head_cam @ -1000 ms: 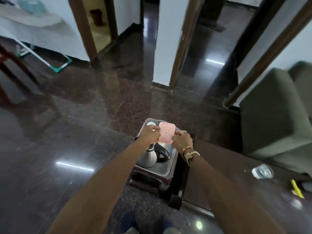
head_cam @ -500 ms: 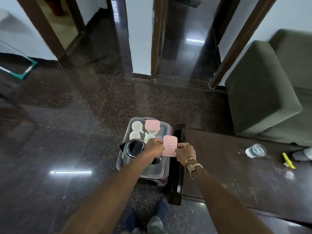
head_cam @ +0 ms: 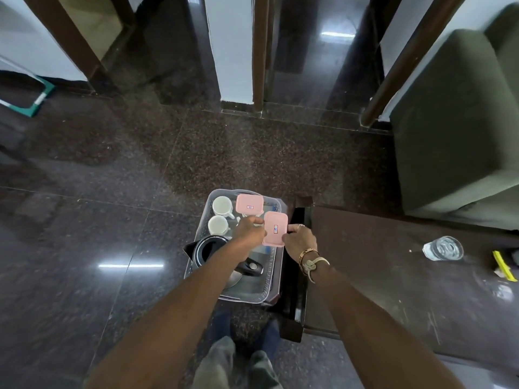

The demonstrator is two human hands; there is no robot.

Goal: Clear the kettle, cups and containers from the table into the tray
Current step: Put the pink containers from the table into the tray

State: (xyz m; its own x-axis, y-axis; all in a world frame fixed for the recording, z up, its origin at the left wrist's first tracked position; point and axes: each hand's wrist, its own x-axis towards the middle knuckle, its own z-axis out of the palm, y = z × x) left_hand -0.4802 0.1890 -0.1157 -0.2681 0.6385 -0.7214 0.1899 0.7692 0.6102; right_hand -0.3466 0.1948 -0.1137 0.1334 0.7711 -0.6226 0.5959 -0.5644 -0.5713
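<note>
Over dark granite floor [head_cam: 140,192], our left hand [head_cam: 250,230] and right hand [head_cam: 300,240] pinch a pink container [head_cam: 275,228] above the tray [head_cam: 273,265] holding kettle [head_cam: 209,248], cups [head_cam: 222,204] and second container [head_cam: 249,204].

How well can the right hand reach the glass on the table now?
Probably not yet: the right hand grips the pink container together with the left hand. Otherwise the way across the table to the glass looks free.

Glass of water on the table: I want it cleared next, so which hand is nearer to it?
Right. The right hand holds the pink container by its table-side edge, closer to the glass; the left hand holds its other edge, over the tray, farther away.
</note>
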